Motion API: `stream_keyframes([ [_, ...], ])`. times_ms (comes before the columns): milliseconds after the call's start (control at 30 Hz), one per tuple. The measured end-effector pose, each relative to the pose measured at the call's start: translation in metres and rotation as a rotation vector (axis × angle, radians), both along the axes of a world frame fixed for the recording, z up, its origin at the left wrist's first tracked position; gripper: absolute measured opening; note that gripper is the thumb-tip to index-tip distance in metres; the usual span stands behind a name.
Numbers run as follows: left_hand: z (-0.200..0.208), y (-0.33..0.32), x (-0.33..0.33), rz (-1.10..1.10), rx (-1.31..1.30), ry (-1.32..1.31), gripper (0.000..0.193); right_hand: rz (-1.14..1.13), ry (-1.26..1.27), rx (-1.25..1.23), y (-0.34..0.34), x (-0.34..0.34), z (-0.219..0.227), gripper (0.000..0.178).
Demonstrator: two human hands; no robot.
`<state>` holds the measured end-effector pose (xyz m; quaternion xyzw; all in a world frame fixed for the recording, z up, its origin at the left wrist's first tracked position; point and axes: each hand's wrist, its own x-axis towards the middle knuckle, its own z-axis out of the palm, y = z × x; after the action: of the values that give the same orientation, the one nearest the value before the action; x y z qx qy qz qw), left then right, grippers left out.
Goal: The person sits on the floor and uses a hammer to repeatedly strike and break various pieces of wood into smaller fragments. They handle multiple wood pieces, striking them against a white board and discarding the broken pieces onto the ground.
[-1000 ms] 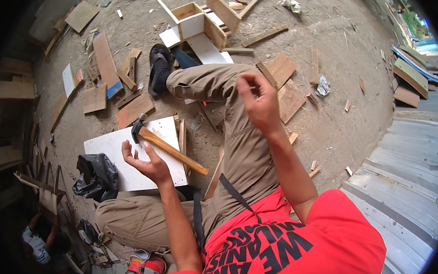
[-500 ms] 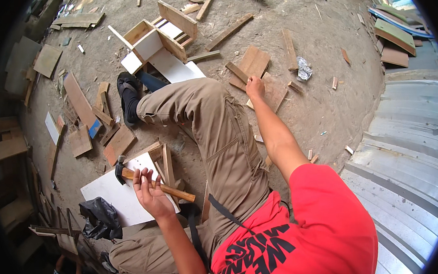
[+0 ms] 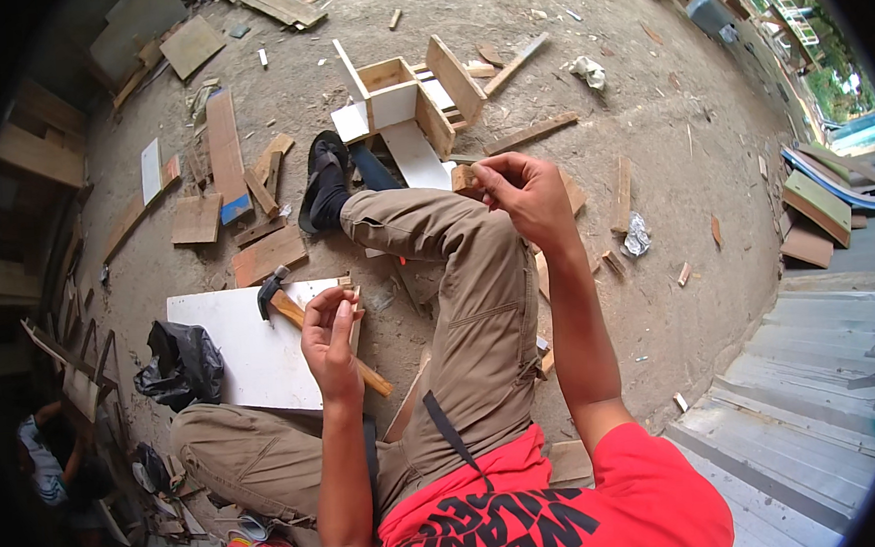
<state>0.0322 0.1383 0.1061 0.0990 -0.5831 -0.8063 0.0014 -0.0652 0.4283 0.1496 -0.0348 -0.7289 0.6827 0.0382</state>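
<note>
My right hand is raised beside my right knee, with thumb and fingers pinching a small wood block. My left hand is held up with curled fingers, thumb against them; whatever lies between the fingertips is too small to make out. Behind that hand a claw hammer with a wooden handle lies across a white board. The hand partly hides the handle. Wooden strips edge the board's right side.
A black plastic bag rests on the board's left corner. Ahead, past my foot, stands a partly built wooden box frame. Scrap planks litter the dirt floor. Crumpled foil lies right, near corrugated metal sheets. Another person is at lower left.
My right hand has lifted the wood block from the planks on the ground and brought it closer. My left hand's fingers have curled in more. The view has shifted.
</note>
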Motion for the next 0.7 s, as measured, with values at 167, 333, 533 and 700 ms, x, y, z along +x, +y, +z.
stream_keyframes([
  [167,0.042,-0.024,-0.011,-0.088,-0.670,0.376,0.087,0.230,0.106,-0.125,-0.120,0.057,0.062,0.015],
  [333,0.032,-0.071,-0.009,0.242,-0.952,0.714,0.074,0.565,-0.067,-0.374,-0.187,0.083,0.067,0.017],
  [533,0.002,-0.094,0.009,0.356,-0.377,0.262,0.046,0.342,0.064,-0.124,-0.228,0.060,-0.012,0.043],
  [700,-0.033,-0.134,0.026,0.404,-0.109,-0.076,0.047,0.431,-0.026,0.584,-0.256,0.110,-0.104,0.087],
])
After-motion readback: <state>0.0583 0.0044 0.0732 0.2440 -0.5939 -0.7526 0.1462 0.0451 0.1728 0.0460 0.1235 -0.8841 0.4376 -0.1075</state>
